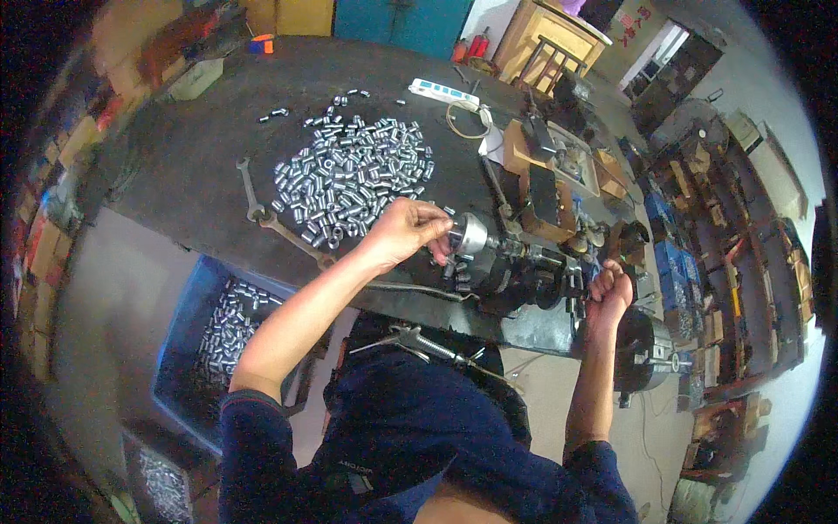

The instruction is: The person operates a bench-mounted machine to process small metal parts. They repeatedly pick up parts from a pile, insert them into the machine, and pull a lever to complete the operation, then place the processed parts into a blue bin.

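Note:
My left hand reaches over the dark workbench and pinches a small metal sleeve at the shiny chuck of a small bench machine. A big pile of silver metal sleeves lies just behind that hand. My right hand is closed around a lever or handle on the machine's right side; the handle itself is mostly hidden by my fingers.
Two wrenches lie left of the pile. A blue bin with several sleeves sits under the bench's near edge. A white power strip and wooden boxes are farther back. Cluttered shelves fill the right.

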Demonstrator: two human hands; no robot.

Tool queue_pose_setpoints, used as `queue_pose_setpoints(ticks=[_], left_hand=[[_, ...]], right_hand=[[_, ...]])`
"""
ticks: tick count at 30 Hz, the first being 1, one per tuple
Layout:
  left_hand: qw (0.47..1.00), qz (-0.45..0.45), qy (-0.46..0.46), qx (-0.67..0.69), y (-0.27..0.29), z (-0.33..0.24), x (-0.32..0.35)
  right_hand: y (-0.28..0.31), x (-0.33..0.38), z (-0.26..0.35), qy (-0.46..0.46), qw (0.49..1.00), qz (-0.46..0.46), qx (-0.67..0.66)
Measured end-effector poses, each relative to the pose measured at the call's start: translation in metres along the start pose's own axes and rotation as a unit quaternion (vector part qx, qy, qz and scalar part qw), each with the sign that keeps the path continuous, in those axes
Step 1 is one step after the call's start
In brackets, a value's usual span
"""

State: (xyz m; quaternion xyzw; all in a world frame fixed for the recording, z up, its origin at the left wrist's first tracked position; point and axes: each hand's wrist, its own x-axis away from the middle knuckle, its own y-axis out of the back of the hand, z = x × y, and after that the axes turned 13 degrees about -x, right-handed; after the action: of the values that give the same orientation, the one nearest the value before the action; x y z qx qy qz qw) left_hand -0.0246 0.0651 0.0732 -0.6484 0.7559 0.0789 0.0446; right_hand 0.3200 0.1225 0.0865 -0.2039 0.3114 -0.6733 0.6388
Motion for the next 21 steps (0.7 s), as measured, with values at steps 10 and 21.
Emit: queue_pose_setpoints(ticks=[10, 21], left_hand=[[0.999, -0.021, 0.033, -0.017, -0.007, -0.006, 0.0], [0.991, -0.06, -0.049, -0.107, -0.01, 0.0, -0.002]], right_hand=[[0.004, 0.002, 0.005, -0.024, 1.0, -0.006, 0.015], [0.013, -0.072, -0.055, 0.028, 0.991, -0.072, 0.11]])
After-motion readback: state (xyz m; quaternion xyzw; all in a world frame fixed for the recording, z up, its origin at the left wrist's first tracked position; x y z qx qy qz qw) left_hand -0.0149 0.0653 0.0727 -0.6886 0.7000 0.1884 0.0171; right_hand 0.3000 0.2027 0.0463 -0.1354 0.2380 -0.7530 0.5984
